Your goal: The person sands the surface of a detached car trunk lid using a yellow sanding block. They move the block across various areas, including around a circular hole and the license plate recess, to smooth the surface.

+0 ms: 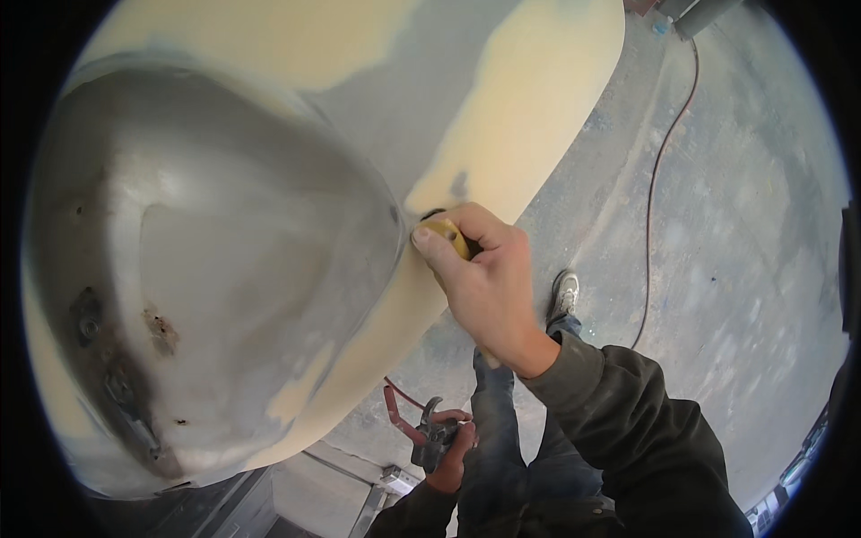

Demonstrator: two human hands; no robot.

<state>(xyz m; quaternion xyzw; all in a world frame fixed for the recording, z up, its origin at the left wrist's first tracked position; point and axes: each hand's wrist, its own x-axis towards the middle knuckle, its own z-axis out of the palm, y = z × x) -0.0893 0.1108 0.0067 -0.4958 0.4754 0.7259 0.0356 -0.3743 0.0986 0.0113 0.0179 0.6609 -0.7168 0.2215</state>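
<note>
My right hand [489,269] is closed around a yellow hand block [446,235] with a dark edge. It presses at the rim of a rounded body panel [386,81], patched in cream filler and grey. Beside the block lies a large sunken bare-metal hollow [233,269]. A small tan end [487,359] shows below my right wrist; what it belongs to is hidden. Lower down, below the panel's edge, my left hand [453,462] grips a dark air tool [437,437] with a curved metal lever and a red piece. Its exact kind is unclear.
A dark red hose [655,193] runs across the grey, dusty concrete floor [744,242] at right. My shoe [565,292] stands below the panel edge. A small white box [398,480] sits at lower left. Small rusty holes [161,332] mark the hollow.
</note>
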